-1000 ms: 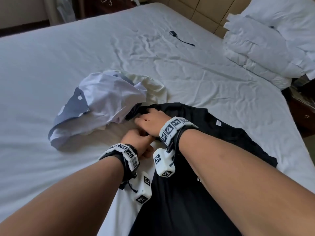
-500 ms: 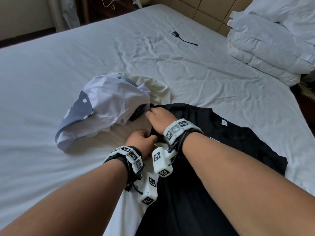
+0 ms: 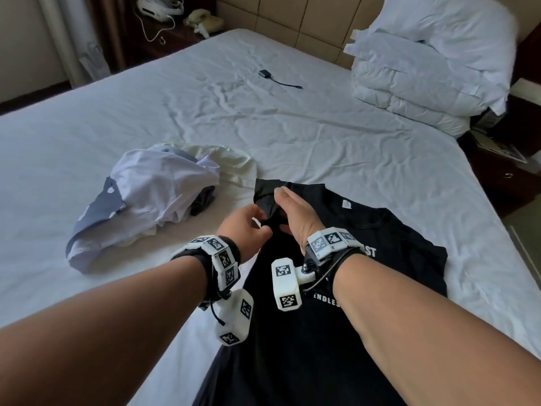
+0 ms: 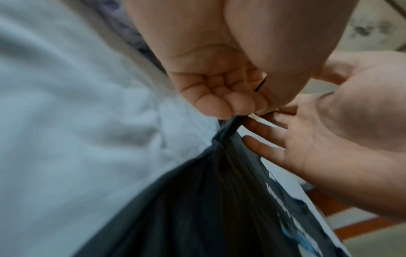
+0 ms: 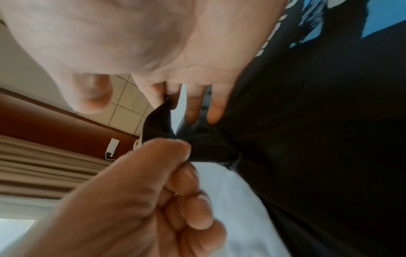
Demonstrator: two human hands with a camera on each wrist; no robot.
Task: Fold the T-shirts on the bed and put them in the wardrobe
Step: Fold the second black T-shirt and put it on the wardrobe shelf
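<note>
A black T-shirt [image 3: 366, 259] with white lettering lies spread on the white bed [image 3: 322, 136], running toward me. My left hand [image 3: 244, 227] pinches a bunched fold of it near the left sleeve, fingers curled [image 4: 219, 97]. My right hand [image 3: 292, 212] has straight fingers [image 5: 197, 104] laid against the raised sleeve [image 3: 265, 194], thumb held apart. A crumpled pile to the left holds a pale lilac shirt [image 3: 152, 194] with a grey-blue dotted part and a cream garment [image 3: 231, 162].
Stacked white pillows and a folded duvet [image 3: 424, 83] fill the bed's far right corner. A small black adapter with its cable [image 3: 265, 73] lies mid-bed. Dark bedside tables stand at the back left [image 3: 175, 33] and right [image 3: 512, 177].
The black sleeve has come away from the edge of the clothes pile and stands lifted. Both hands have shifted right, and the right hand's fingers have straightened.
</note>
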